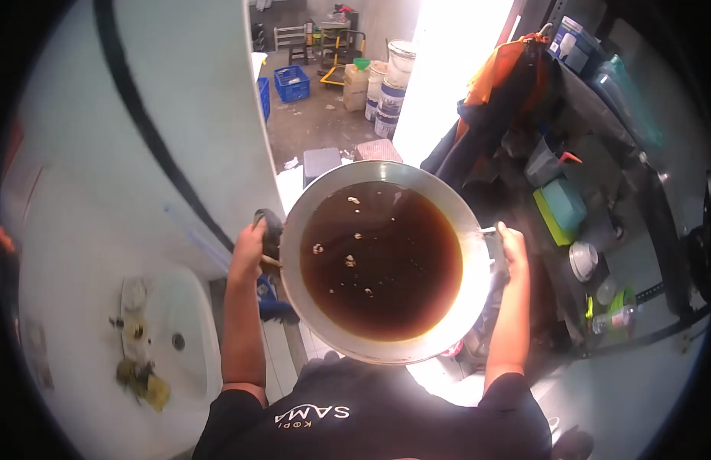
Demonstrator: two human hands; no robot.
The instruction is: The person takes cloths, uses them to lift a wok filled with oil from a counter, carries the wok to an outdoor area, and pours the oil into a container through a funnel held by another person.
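Head view: two hands (248,249) (514,249) hold one pan (476,276).

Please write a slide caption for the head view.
The left hand and right hand hold a metal pan of dark brown liquid.

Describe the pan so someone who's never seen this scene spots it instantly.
Start at the black shirt at the bottom of the view, then look above it to the left hand and right hand. Between them is a wide, round metal pan. Unlike the white sink at left, it holds dark brown liquid with pale flecks.
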